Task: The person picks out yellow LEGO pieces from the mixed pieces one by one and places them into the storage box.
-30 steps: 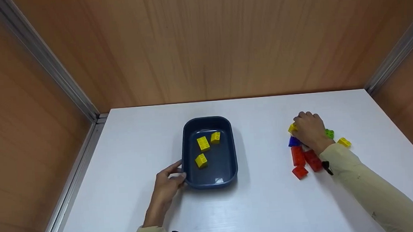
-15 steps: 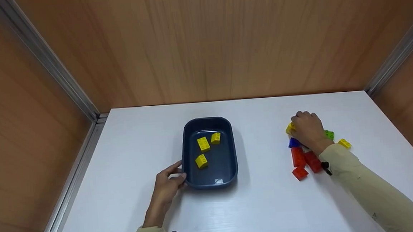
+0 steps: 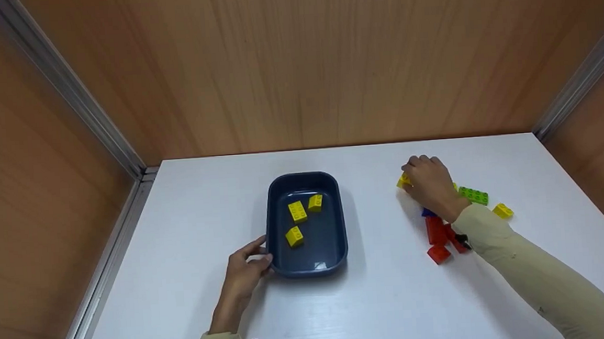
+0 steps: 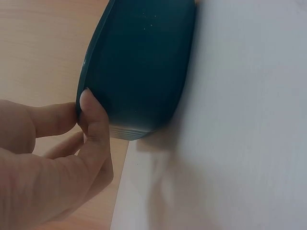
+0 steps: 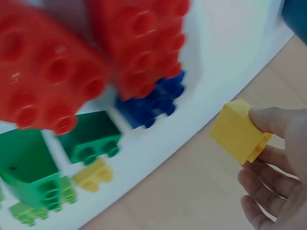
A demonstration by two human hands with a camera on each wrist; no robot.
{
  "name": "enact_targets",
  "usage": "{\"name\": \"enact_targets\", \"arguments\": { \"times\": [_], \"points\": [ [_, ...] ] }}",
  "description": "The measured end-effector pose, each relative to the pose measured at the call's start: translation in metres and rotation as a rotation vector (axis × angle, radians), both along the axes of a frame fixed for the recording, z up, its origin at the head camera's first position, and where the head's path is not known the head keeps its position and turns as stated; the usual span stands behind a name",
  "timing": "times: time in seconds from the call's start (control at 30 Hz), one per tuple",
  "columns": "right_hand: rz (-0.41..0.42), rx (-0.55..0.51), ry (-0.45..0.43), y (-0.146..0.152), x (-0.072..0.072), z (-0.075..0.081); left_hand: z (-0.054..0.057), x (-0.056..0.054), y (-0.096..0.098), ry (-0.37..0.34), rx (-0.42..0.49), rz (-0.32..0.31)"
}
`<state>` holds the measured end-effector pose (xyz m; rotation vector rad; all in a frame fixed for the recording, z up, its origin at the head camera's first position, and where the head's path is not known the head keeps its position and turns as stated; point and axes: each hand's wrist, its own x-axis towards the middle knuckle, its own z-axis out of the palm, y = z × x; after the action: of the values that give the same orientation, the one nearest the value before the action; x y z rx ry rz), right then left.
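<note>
A dark blue plastic tray (image 3: 323, 244) sits on the table with 3 yellow toy bricks (image 3: 298, 211) inside. My left hand (image 3: 245, 270) pinches its near left side, the thumb at the rim of the tray (image 4: 139, 62) and fingers on the outer side in the left wrist view. To the right, my right hand (image 3: 431, 185) holds a yellow brick (image 5: 235, 132) between thumb and fingers, above the table at the far left of the brick pile. In the head view the brick (image 3: 403, 180) is partly covered by the fingers.
Below the right forearm lie red bricks (image 3: 435, 229) and a blue brick (image 3: 428, 212), partly hidden. A green brick (image 3: 473, 195) and a yellow brick (image 3: 503, 210) lie farther right. More green bricks (image 5: 91, 136) show in the right wrist view. A wooden panel (image 3: 295, 65) backs the table.
My right hand has moved left and slightly away from me, carrying the yellow brick off the pile. More of the green brick shows now. The left hand and tray stay in place.
</note>
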<state>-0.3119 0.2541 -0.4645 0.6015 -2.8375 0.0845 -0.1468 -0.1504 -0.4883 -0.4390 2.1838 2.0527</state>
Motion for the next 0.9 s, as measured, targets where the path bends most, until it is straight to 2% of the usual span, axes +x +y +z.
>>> {"name": "enact_targets", "arguments": {
  "times": [0.53,0.9],
  "points": [
    [0.089,0.003,0.018,-0.048,0.007,0.018,0.001,-0.002,0.002,-0.004,0.001,0.003],
    [0.184,0.010,0.099,-0.082,0.015,0.033,0.001,-0.003,0.000,-0.002,0.000,0.010]
  ]
}}
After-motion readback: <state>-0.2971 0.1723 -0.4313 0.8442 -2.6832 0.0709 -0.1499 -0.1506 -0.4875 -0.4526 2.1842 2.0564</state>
